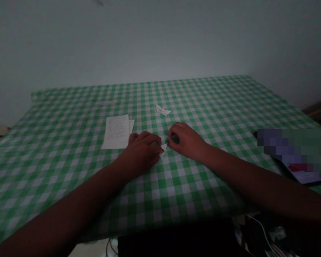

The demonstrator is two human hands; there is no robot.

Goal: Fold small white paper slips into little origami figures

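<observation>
So the thing being worked on is a little piece of printed paper (163, 149), sitting about dead center of the frame between the 2 hands, low over the checkered tabletop (216, 110). My guess is it's next to weightless, a bit springy if folded, not really slippery, but easy to crumple or tear if you squeeze hard. I'd pinch it lightly by the edges or corners with fingertips and keep palms off it. The left hand (142, 151) is palm down with its fingers bent, nearly closed, and seems to have the paper pinched between thumb and fingertips. The right hand (186, 141) is loosely curled, fingertips at the paper's upper right corner; can't tell if it's gripping that corner or just touching, and the dark patch inside its curl is too murky to call. Both forearms angle in from the lower corners, wrists low, pretty relaxed.
</observation>
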